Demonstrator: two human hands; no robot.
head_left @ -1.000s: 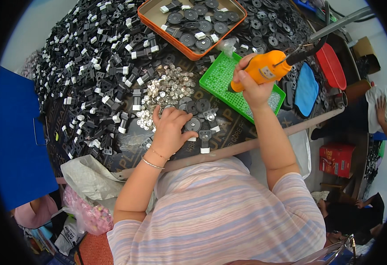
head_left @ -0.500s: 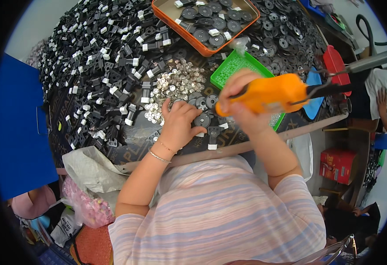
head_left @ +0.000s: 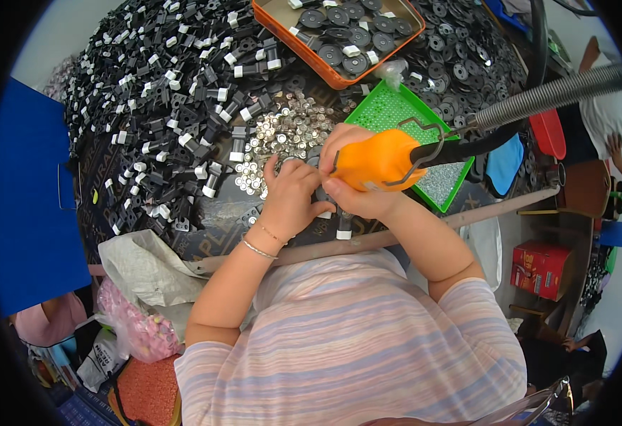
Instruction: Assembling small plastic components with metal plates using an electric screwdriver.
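Clamping right fingers (head_left: pixel 336 145) around an orange power tool (head_left: pixel 378 162), we cannot tell our left fingers' (head_left: pixel 291 174) grip; some discs (head_left: pixel 355 62) sit in the tin (head_left: pixel 336 82), while large black heaps (head_left: pixel 176 92) seemingly remain.

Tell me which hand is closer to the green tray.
Right. The right hand, gripping the orange power tool, is close to the green tray, on its near left side; the left hand is farther left, beside the pile of small metal pieces.

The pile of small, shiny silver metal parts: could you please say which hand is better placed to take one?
Probably the left hand: it lies beside the pile, while the right hand grips the orange, rounded power tool.
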